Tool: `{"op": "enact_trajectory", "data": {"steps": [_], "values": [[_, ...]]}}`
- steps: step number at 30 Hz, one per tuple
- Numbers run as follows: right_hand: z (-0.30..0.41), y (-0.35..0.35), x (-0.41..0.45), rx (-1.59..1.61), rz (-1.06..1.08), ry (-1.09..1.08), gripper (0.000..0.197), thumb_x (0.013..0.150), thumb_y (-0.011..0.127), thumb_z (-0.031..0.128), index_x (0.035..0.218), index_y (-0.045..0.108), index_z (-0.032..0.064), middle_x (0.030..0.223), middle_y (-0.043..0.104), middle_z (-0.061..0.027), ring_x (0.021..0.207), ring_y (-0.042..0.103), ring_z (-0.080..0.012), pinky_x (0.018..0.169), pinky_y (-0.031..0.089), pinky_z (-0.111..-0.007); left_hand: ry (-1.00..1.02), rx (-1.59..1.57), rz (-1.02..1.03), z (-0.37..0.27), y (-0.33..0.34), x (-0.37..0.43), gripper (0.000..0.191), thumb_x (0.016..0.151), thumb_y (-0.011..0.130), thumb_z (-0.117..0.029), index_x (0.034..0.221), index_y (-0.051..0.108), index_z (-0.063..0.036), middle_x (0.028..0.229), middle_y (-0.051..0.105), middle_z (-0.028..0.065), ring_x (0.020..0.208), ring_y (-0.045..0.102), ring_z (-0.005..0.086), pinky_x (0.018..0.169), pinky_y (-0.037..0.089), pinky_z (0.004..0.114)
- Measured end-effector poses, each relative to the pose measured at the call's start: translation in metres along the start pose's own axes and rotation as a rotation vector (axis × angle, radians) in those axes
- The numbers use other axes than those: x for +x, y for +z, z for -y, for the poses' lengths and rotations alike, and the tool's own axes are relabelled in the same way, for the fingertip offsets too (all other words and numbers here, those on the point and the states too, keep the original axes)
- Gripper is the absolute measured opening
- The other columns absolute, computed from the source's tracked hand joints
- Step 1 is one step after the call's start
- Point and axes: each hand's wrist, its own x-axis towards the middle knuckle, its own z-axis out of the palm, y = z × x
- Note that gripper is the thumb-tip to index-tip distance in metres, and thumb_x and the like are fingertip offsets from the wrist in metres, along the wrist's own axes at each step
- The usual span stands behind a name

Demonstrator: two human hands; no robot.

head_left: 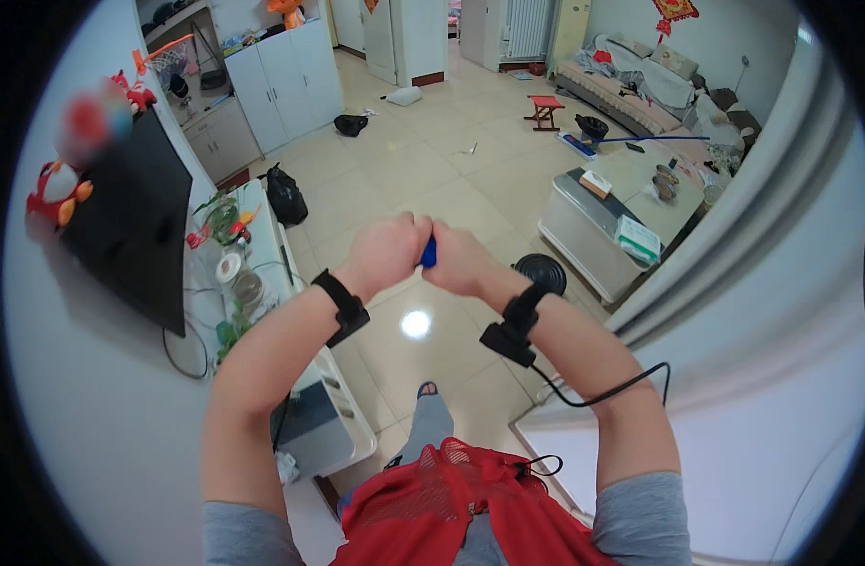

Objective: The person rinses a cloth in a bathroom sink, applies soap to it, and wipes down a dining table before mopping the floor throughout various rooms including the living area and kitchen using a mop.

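Note:
Both my arms reach forward, and my fists meet over the tiled floor. My left hand [388,253] and my right hand [461,260] are closed around a small blue object [429,252], of which only a short part shows between them. Its kind cannot be told, since the fingers cover the rest. A black band with a small box sits on each wrist, and a black cable runs from the right one along the forearm.
To the left stand a white TV cabinet [347,414] with plants and jars, and a black garbage bag [286,196]. A coffee table [581,233], a round black object [540,273], a red folding stool [545,112] and a blue-handled mop [577,145] are on the right.

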Motion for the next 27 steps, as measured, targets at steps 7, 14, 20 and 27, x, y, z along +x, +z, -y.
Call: {"op": "enact_trajectory", "data": {"steps": [7, 14, 20, 27], "values": [[-0.023, -0.077, 0.19, -0.38, -0.008, 0.105, 0.042, 0.077, 0.065, 0.014, 0.108, 0.04, 0.0006, 0.087, 0.065, -0.0215, 0.084, 0.064, -0.0392, 0.071, 0.052, -0.047, -0.096, -0.037, 0.014, 0.126, -0.008, 0.175, 0.018, 0.072, 0.061, -0.009, 0.09, 0.059, -0.0067, 0.081, 0.065, 0.0147, 0.078, 0.064, 0.0337, 0.064, 0.052, 0.043], [-0.122, -0.088, 0.315, -0.444, -0.037, -0.025, 0.038, 0.081, 0.063, 0.017, 0.106, 0.038, 0.0026, 0.084, 0.065, -0.0181, 0.079, 0.064, -0.0372, 0.065, 0.051, -0.046, -0.179, -0.092, 0.115, 0.214, 0.047, 0.29, 0.019, 0.068, 0.063, -0.009, 0.087, 0.061, -0.0054, 0.082, 0.066, 0.0144, 0.081, 0.063, 0.0342, 0.067, 0.052, 0.042], [-0.241, -0.082, 0.409, -0.396, -0.049, -0.143, 0.037, 0.081, 0.062, 0.017, 0.107, 0.039, 0.0035, 0.083, 0.064, -0.016, 0.077, 0.064, -0.037, 0.064, 0.051, -0.046, -0.223, -0.17, 0.166, 0.272, 0.124, 0.38, 0.025, 0.067, 0.066, -0.007, 0.091, 0.061, -0.0059, 0.079, 0.065, 0.0179, 0.079, 0.061, 0.039, 0.067, 0.05, 0.044], [-0.357, -0.115, 0.477, -0.333, -0.321, -0.199, 0.048, 0.068, 0.074, 0.014, 0.104, 0.044, 0.0032, 0.089, 0.061, -0.0195, 0.082, 0.063, -0.0369, 0.068, 0.051, -0.048, -0.261, -0.276, 0.215, 0.312, 0.182, 0.489, 0.042, 0.067, 0.074, -0.011, 0.104, 0.057, -0.0015, 0.091, 0.064, 0.0156, 0.07, 0.064, 0.0298, 0.062, 0.05, 0.038]]}}
